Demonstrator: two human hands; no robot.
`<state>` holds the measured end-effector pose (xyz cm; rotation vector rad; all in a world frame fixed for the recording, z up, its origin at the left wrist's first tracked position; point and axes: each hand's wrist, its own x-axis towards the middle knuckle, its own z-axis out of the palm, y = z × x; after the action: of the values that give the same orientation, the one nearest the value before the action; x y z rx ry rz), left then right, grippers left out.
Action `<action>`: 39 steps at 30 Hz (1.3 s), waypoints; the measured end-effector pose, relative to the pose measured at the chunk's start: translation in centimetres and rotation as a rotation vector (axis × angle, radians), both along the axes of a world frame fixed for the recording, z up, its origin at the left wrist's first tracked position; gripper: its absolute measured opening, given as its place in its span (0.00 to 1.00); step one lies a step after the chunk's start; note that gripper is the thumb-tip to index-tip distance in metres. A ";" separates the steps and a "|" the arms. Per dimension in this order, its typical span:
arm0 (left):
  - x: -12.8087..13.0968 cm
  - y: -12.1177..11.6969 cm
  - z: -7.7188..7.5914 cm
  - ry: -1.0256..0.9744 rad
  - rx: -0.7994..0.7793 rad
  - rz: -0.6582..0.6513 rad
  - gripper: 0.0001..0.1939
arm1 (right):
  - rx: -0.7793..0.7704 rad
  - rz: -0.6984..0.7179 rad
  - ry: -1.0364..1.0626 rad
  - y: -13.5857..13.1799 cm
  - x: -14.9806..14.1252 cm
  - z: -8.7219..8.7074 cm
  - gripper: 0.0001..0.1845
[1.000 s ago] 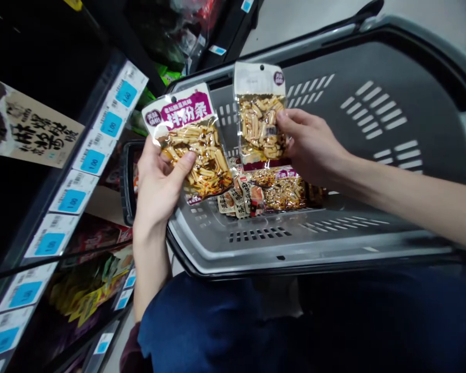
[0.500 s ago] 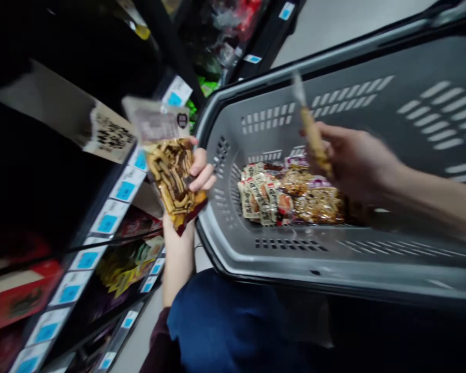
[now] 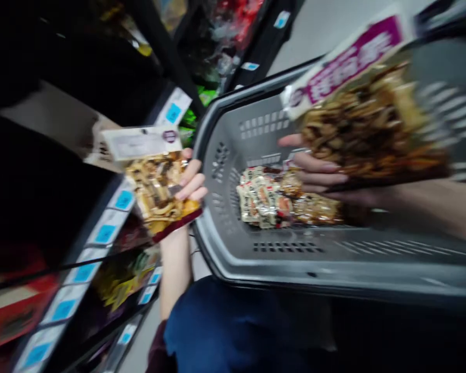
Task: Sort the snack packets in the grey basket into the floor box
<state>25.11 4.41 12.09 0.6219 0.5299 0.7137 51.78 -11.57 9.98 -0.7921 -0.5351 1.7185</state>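
My left hand [image 3: 190, 181] is closed round the right side of a clear snack packet [image 3: 155, 191] with a pale header and a dark red lower edge. It is held between the shelf and the end of the basket. Over the grey basket [image 3: 233, 259], my right hand [image 3: 314, 171] grips another snack packet [image 3: 365, 124], brown inside, with a white and purple header. That one is tilted and blurred, its printed face turned towards me. Below it in the basket lie several small cream packets [image 3: 256, 199] and clear snack packets [image 3: 318, 210], partly covered by my right hand.
Shelf edges with blue and white price tags [image 3: 104, 233] run diagonally along the left. An open carton [image 3: 104, 145] stands on the dark shelf behind the left packet. Red boxes [image 3: 15, 321] sit lower left. My blue-clad knee [image 3: 221, 326] is just below the basket.
My right hand has turned its packet from edge-on to face-on and brought it up and right. The packet in my left hand has shifted slightly left and down, and its header has tilted.
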 end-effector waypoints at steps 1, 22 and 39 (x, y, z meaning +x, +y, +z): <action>-0.2 0.4 -0.4 -0.045 -0.008 -0.032 0.16 | 0.091 0.059 0.057 0.1 -0.2 0.7 0.31; 3.2 -3.7 -1.3 0.481 0.688 0.036 0.17 | -0.032 0.045 0.183 -0.1 -0.1 0.7 0.28; 2.1 -2.8 -1.1 0.523 1.141 -0.391 0.13 | -0.343 -0.100 -0.714 -0.5 -3.4 0.3 0.09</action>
<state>27.20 1.66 11.04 1.9574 0.4163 0.4189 48.34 -12.03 10.28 -1.6737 -0.6634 1.4207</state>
